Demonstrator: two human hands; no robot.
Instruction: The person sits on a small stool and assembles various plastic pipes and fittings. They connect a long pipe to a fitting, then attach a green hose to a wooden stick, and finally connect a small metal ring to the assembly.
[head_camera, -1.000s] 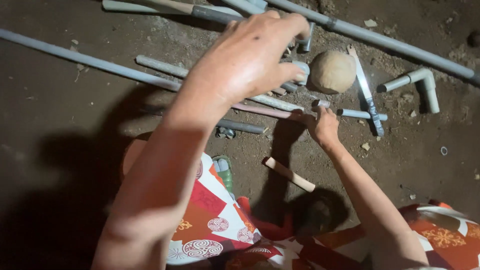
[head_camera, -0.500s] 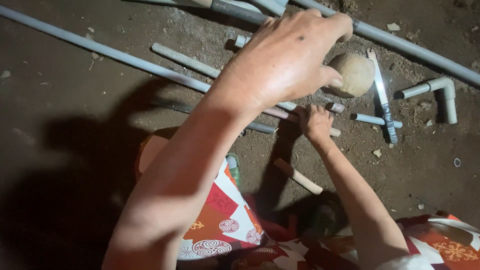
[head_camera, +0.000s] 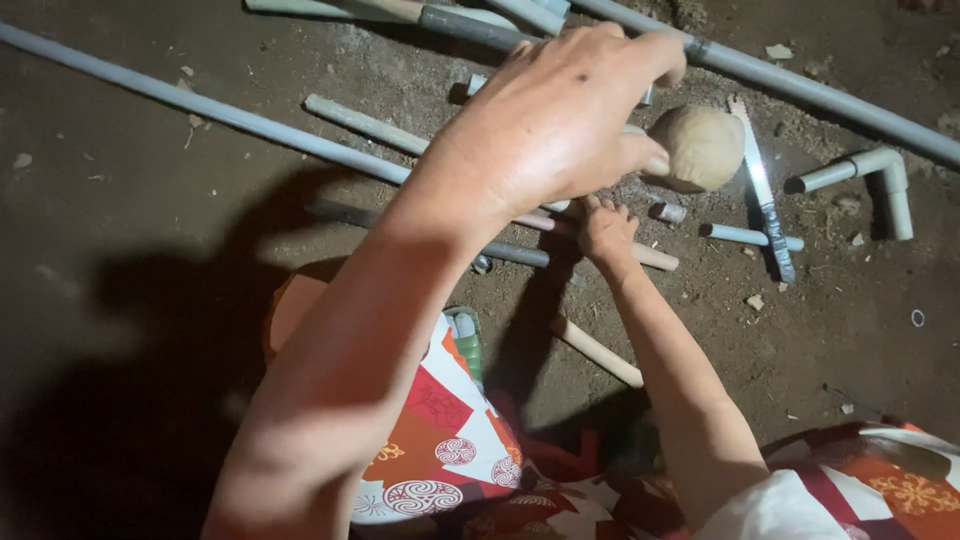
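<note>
— Item one?
— Short pipe (head_camera: 655, 258), pale, lying flat on the dirt floor (head_camera: 130, 250). Its long axis runs from upper left to lower right across my view. The far end shows bare past my knuckles.

— Which hand is on it?
— Right hand (head_camera: 605, 228), palm down, fingers laid across the pipe near its middle. Whether they close round it I cannot tell; the underside is hidden.

— And the other?
— Left hand (head_camera: 560, 120), lifted off the ground, well above the pipe and up-left of it. Fingers are bent downward and the palm is turned away from me, so I cannot tell whether it holds anything. The right is plainly the nearer hand.

— Neighbours, going outward?
— Round tan ball (head_camera: 705, 148), just beyond the left fingertips. Saw (head_camera: 762, 190) to the right of the ball, blade running near-vertical. Grey elbow fitting (head_camera: 885, 170) further right. Wooden stick (head_camera: 598, 350) nearer my lap, roughly parallel to the short pipe. Long grey pipe (head_camera: 200, 103) crossing the upper left, same slant.
</note>
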